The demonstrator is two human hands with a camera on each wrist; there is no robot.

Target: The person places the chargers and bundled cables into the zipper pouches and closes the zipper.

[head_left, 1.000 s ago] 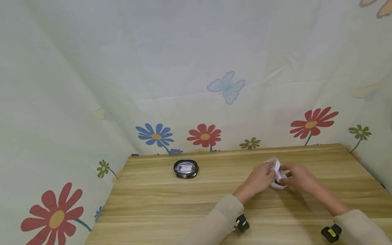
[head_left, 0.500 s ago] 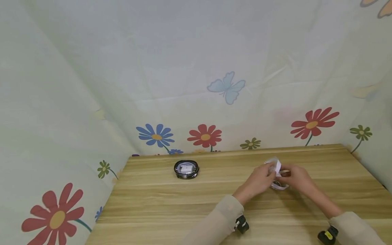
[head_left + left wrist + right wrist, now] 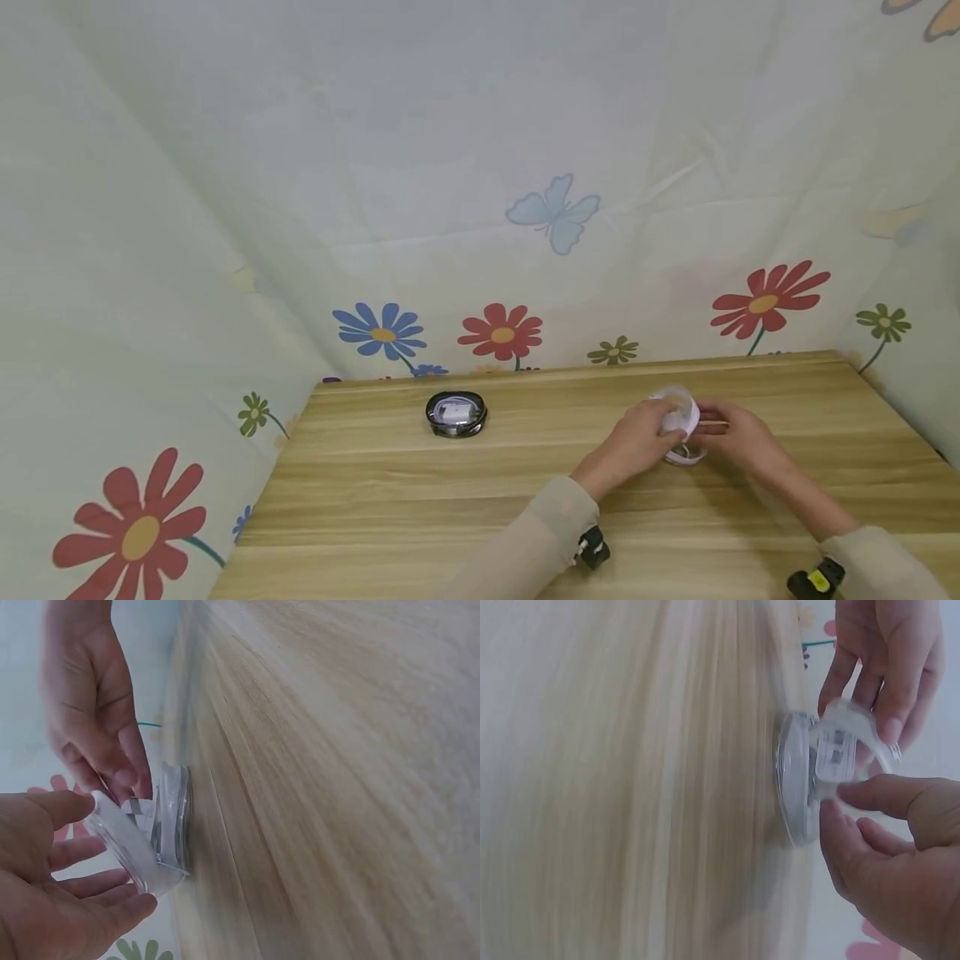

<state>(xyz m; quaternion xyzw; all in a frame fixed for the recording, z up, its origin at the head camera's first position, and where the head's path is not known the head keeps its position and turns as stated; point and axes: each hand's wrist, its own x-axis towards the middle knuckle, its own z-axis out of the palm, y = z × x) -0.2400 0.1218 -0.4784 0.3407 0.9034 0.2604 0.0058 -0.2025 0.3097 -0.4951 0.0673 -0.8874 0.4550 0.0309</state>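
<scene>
In the head view, a round clear-and-white plastic case [image 3: 684, 457] stands toward the right of the table, its lid [image 3: 682, 417] raised. My left hand [image 3: 634, 436] grips the lid between thumb and fingers. From the other side, my right hand [image 3: 738, 437] reaches into the gap between lid and base. A white charger block [image 3: 835, 755] with two grey squares shows inside in the right wrist view. The fingertips of my right hand pinch its lower edge there. Part of the block is hidden by the lid in the left wrist view.
A black-rimmed round case [image 3: 457, 415] with a white charger and coiled cable lies farther left. The wooden table [image 3: 420, 517] ends at the back against a flower-printed curtain [image 3: 420, 167].
The raised lid has turned so that more of its round face shows in the head view. My right hand's fingers have drawn slightly to the right, while the black-rimmed case stays put.
</scene>
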